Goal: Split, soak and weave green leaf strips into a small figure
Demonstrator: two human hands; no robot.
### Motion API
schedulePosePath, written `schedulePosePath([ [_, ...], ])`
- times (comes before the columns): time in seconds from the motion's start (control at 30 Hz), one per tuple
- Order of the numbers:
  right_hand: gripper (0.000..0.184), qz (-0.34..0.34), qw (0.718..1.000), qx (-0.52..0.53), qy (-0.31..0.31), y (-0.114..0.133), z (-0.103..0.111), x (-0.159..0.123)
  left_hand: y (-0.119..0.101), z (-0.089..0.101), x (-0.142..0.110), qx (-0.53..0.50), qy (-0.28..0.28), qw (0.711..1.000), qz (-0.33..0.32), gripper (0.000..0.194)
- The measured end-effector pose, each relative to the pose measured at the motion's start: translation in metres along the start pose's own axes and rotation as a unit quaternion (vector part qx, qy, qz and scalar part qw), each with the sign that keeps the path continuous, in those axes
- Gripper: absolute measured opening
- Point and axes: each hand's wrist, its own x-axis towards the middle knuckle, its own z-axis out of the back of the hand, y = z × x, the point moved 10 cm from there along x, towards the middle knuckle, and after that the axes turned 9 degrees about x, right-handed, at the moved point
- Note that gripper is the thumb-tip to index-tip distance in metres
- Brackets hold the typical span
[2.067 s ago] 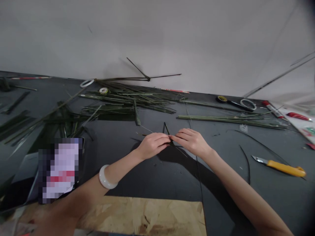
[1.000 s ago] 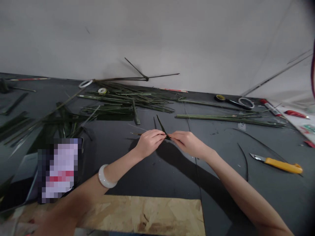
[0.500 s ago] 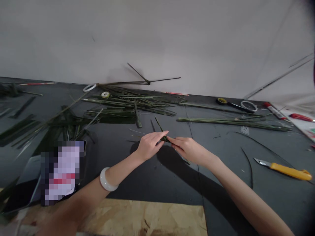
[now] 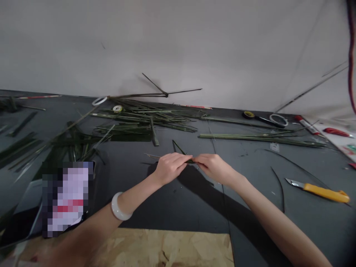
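Pinching a folded green strip [image 4: 179, 148] from both sides, left hand [image 4: 169, 167] and right hand [image 4: 214, 168] both grasping it, apparently keeping the fold tight.

Pile of green strips [image 4: 144, 124] is blocking far edge of tabletop [image 4: 250, 163], behind left hand [image 4: 169, 168]. Pixelated flat object [image 4: 65, 198] is obstructing near-left side. Passage is opening right of right hand [image 4: 214, 168], but thin curved strip [image 4: 279, 189] and yellow utility knife [image 4: 324, 194] are lying toward right edge.
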Motion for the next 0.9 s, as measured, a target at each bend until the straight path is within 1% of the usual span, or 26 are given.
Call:
schedulePosePath([
  [0.13,0.028,0.018,0.999,-0.017,-0.032,0.004,0.005,-0.001,0.003,-0.002,0.000,-0.006,0.008,1.000,0.014,0.016],
  [0.2,0.026,0.021,0.998,-0.011,-0.052,0.005,0.008,-0.002,0.004,-0.002,0.000,-0.004,0.009,1.000,0.017,0.015],
  [0.27,0.025,0.014,0.998,0.005,-0.057,0.004,0.009,-0.002,0.005,-0.002,0.000,-0.004,0.004,1.000,0.019,0.014],
  [0.37,0.027,-0.019,0.998,0.052,-0.040,-0.002,0.006,-0.001,0.006,0.000,0.001,-0.003,-0.004,1.000,0.025,0.014],
  [0.43,0.029,-0.069,0.992,0.104,-0.010,-0.013,0.004,-0.001,0.007,0.002,0.001,-0.002,-0.006,1.000,0.029,0.013],
  [0.5,0.030,-0.139,0.973,0.177,0.051,-0.030,-0.003,-0.004,0.009,0.002,0.001,-0.001,-0.009,0.999,0.035,0.011],
  [0.57,0.036,-0.206,0.934,0.265,0.125,-0.046,-0.011,-0.013,0.011,0.003,0.001,-0.004,-0.012,0.999,0.042,0.010],
  [0.63,0.042,-0.246,0.892,0.336,0.174,-0.058,-0.012,-0.023,0.013,0.002,0.001,-0.009,-0.016,0.999,0.050,0.009],
  [0.7,0.042,-0.260,0.869,0.373,0.197,-0.067,-0.006,-0.029,0.015,0.002,0.000,-0.015,-0.020,0.998,0.060,0.007],
  [0.8,0.038,-0.268,0.852,0.396,0.214,-0.073,0.002,-0.036,0.019,0.002,-0.001,-0.022,-0.028,0.997,0.076,0.006],
  [0.9,0.037,-0.284,0.843,0.415,0.191,-0.076,0.008,-0.038,0.022,0.001,-0.002,-0.028,-0.028,0.995,0.093,0.006],
])
